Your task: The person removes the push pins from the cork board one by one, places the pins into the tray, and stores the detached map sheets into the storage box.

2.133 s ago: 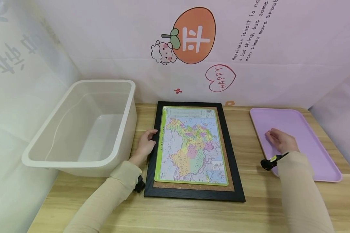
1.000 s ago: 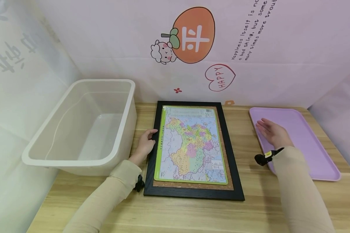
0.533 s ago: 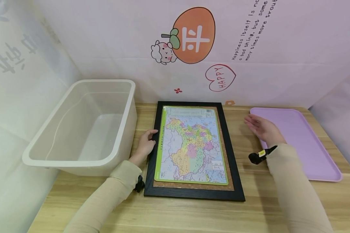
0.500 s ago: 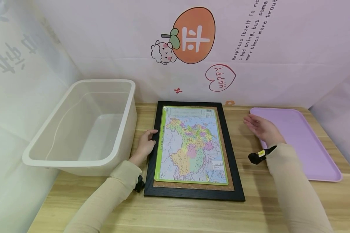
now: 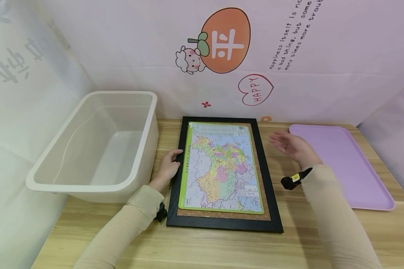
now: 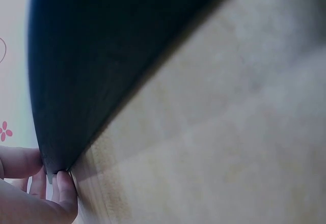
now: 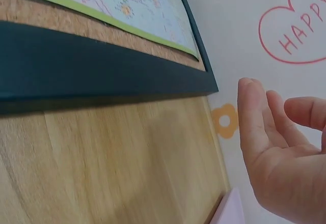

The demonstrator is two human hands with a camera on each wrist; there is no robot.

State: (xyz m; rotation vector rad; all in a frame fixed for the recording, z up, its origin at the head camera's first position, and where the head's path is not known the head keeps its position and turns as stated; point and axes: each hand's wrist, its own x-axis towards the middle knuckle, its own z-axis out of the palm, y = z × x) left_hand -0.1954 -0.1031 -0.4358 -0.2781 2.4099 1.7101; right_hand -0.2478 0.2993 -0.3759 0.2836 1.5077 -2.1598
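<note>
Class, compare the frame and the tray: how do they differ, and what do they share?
Colour: the frame is black, the tray light purple.
Corners: the frame's are square, the tray's rounded.
Load: a map lies inside the frame, while the tray's visible surface is plain.
Contact: the left hand holds the frame's left edge; neither hand grips the tray.
Shared: both are longer than wide and lie on the table.

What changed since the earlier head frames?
Bare right hand moved left from above the lilac rectangular tray toward the black rectangular frame, grip empty. Left hand stayed at the frame's left side; green-edged rectangular map, tray and white rectangular tub unmoved.
</note>
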